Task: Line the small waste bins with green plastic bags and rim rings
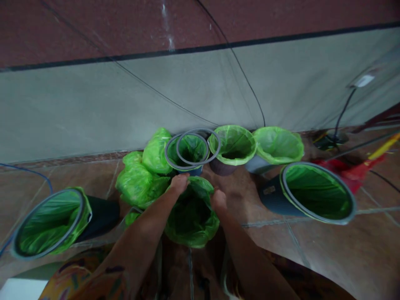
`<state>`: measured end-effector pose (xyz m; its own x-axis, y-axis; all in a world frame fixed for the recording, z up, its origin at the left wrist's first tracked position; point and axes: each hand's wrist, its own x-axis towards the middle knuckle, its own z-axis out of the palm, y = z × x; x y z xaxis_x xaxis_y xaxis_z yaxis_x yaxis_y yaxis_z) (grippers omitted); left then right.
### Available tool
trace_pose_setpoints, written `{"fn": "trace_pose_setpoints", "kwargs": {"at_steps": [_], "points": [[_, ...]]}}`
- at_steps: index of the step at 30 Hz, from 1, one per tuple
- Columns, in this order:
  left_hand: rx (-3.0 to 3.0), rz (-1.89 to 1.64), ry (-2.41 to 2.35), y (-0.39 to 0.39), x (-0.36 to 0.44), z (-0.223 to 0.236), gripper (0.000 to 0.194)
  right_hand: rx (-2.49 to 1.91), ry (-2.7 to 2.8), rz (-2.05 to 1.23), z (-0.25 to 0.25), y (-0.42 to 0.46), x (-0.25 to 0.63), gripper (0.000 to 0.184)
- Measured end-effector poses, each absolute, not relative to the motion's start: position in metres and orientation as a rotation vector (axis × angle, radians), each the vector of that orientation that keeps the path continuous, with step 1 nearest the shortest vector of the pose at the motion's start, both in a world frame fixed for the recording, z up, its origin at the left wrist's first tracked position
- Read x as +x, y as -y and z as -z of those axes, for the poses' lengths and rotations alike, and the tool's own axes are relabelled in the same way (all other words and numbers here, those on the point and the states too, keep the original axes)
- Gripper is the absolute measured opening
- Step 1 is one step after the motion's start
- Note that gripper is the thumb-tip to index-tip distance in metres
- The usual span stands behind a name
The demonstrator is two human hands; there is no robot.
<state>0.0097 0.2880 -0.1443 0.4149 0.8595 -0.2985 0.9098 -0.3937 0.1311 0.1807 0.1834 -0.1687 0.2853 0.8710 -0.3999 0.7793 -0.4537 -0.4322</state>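
Observation:
Both my hands hold the rim of a green plastic bag (192,216) fitted over a bin on the floor right in front of me. My left hand (178,183) is closed on the bag's far left edge. Closed on the right edge is my right hand (218,201). The bag's mouth gapes between them. Just beyond stands a small bin with a green liner (187,152), and a loose grey ring (198,146) lies tilted across its top.
Two more lined bins (233,146) (278,146) stand along the grey wall. A larger dark bin (315,191) sits at right, another (51,221) at left. Stuffed green bags (139,179) are heaped left of centre. Cables and a red-yellow object (359,168) lie at right.

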Motion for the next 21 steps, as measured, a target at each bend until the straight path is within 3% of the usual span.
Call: {"fn": "trace_pose_setpoints", "kwargs": {"at_steps": [5, 7, 11, 14, 21], "points": [[2.393, 0.180, -1.558, -0.286, 0.005, 0.130, 0.074, -2.338, 1.600, -0.693, 0.159, -0.180, 0.184, 0.060], [2.380, 0.075, -1.562, -0.284, 0.000, 0.126, 0.078, -2.242, 1.658, -0.575, 0.151, -0.189, 0.183, 0.052], [2.312, -0.058, -1.625, -0.282, -0.011, 0.126, 0.054, -2.080, 1.862, -0.626, 0.139, -0.221, 0.174, 0.039], [2.292, 0.064, -1.641, -0.281, -0.017, 0.131, 0.036, -2.121, 2.024, -0.758, 0.139, -0.238, 0.166, 0.036], [2.253, 0.235, -1.662, -0.274, -0.029, 0.143, 0.026, -2.237, 2.073, -0.894, 0.159, -0.239, 0.178, 0.029]]}}
